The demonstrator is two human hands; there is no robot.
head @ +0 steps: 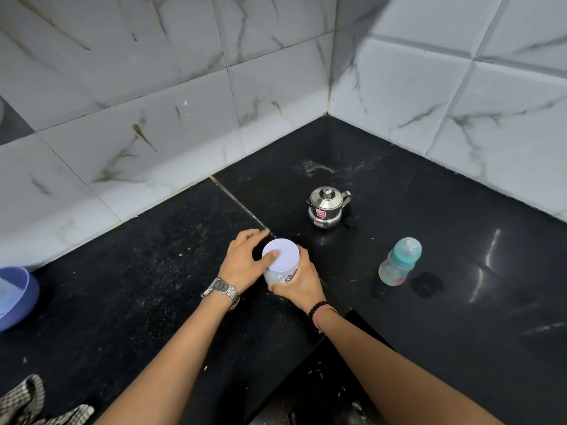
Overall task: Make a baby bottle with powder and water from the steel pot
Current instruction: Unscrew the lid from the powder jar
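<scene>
right hand [299, 282] clamps powder jar [280, 265]; left hand [244, 260] grips its lid [281, 254].

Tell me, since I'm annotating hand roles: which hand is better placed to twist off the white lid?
Left. Its fingers already rest on the white round lid, while the right hand grips the clear jar's body.

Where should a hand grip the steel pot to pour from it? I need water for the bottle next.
Grip the steel pot by its handle, the loop on its right side towards the corner, coming from the right. Its body is round and bulbous and the lid is still on, so the handle looks the surest hold.
</scene>
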